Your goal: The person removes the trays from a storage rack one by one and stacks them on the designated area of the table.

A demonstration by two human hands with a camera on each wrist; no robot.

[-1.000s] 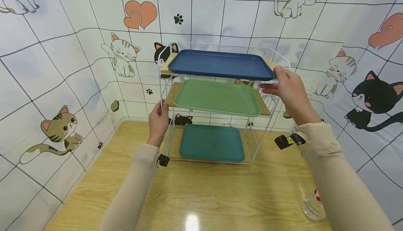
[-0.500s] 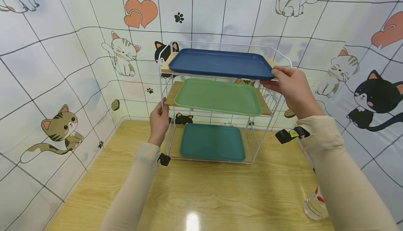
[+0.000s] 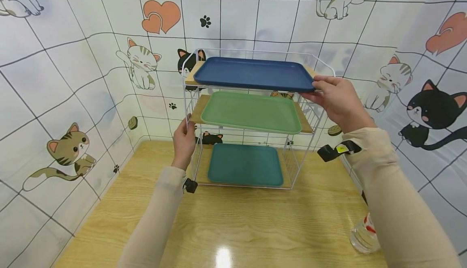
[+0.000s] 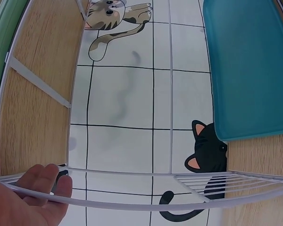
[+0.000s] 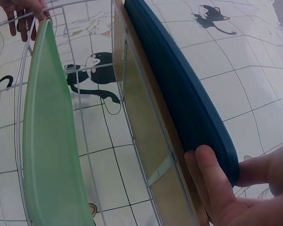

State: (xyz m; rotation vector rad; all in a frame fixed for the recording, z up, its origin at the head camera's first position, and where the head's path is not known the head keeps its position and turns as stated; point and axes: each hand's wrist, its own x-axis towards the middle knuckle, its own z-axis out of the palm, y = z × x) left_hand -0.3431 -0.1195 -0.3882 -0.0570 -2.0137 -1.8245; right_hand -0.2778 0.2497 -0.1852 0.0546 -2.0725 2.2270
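Observation:
A white wire rack point(image 3: 300, 166) with three wooden shelves carries a dark blue tray point(image 3: 251, 73) on top, a light green tray point(image 3: 251, 112) in the middle and a teal tray point(image 3: 245, 165) at the bottom. My right hand point(image 3: 337, 102) pinches the blue tray's front right corner, thumb at the rim and fingers underneath, as the right wrist view shows. At the middle shelf's left end, my left hand point(image 3: 183, 143) grips the rack's side wire, its fingers point(image 4: 46, 181) curled round it in the left wrist view.
The rack stands on a wood-grain table point(image 3: 233, 223) close to the back wall. A clear glass container point(image 3: 365, 237) with red markings stands at the front right, partly behind my right sleeve. Cat-print walls point(image 3: 91, 97) enclose the left, back and right.
The blue tray's right end has shifted slightly left, and my right hand's fingers have come further under its corner. My left hand has stayed on the rack.

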